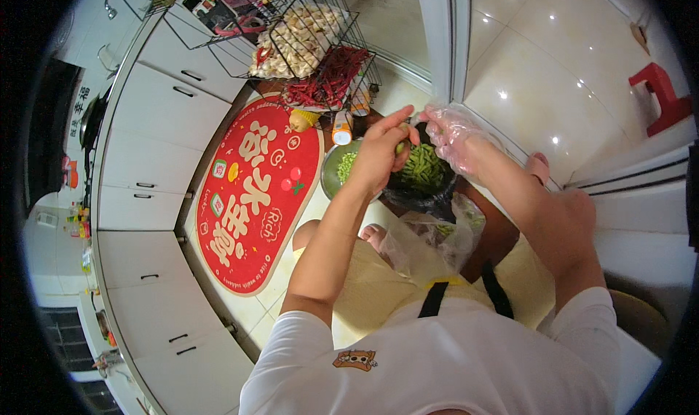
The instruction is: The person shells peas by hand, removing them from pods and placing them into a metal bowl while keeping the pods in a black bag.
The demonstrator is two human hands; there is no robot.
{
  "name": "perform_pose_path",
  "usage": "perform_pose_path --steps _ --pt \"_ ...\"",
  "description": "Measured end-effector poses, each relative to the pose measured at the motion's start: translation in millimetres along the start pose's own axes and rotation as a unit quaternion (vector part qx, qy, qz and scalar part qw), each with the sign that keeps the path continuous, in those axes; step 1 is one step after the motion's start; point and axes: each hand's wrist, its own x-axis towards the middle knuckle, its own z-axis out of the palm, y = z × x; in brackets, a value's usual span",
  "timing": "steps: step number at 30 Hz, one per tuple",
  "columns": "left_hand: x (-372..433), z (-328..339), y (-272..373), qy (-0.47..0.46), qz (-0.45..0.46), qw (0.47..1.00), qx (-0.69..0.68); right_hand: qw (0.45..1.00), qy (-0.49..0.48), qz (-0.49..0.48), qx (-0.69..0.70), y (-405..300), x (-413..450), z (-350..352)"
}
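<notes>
My bare left hand (379,153) is above the gap between a metal bowl and a black plastic bag. Its fingers are closed on a green bean pod (401,144), partly hidden by them. My right hand (450,136) wears a clear plastic glove, its fingers bent close to the left fingertips. Whether it pinches anything is too small to tell. Shelled green beans (345,166) lie in the metal bowl (327,183), which my left hand partly covers. Several green pods (423,166) fill the black plastic bag (423,199) below both hands.
A clear plastic bag (437,240) with some green inside lies close to my lap. Beyond the bowl, a wire rack holds garlic bulbs (303,35) and dried red chillies (330,79). A bottle (342,128) stands beside it. Left is a red mat (256,196); right, a sliding-door frame (450,43).
</notes>
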Motion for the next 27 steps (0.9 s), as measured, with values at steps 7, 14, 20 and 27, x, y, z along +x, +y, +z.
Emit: perform_pose_path --steps 7,14,20,27 --pt "0.7 -3.8 6.2 -0.014 -0.004 0.999 -0.046 0.968 0.004 -0.182 -0.173 -4.9 -14.7 16.3" --pt "6.6 0.5 -1.2 -0.001 -0.007 0.998 0.061 0.932 -0.054 -0.135 -0.333 -17.3 -20.2 14.3" --pt "6.7 3.5 -15.9 0.056 0.190 0.905 0.377 0.955 0.003 -0.144 -0.259 -2.4 -10.1 12.3" --pt "6.9 0.6 -12.9 0.091 0.105 0.948 0.286 0.942 -0.012 -0.232 -0.242 3.0 6.7 5.7"
